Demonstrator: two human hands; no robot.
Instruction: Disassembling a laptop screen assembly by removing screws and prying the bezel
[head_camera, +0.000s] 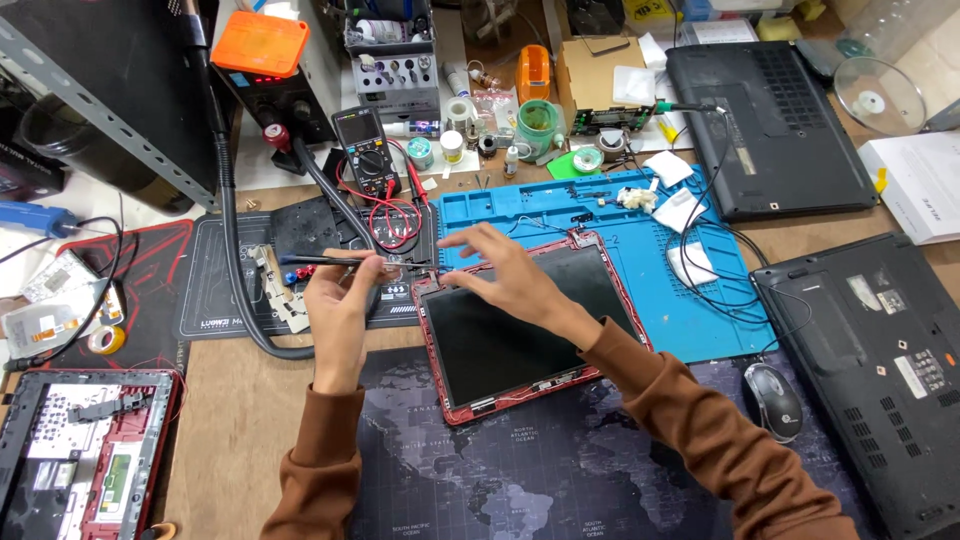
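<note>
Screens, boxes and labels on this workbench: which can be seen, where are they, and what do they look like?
Laptop screen panel: centre, under the right hand; dark, red-framed.
Multimeter: back centre; black, small grey display.
Cardboard box: back; brown, open.
White box: far right; flat.
Labels: white stickers on the black laptop underside, right.
Left hand: fingers hold a thin tool.

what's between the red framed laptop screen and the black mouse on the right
In the head view, the right hand's brown sleeve crosses between the red-framed screen and the mouse, over the dark map mat.
</note>
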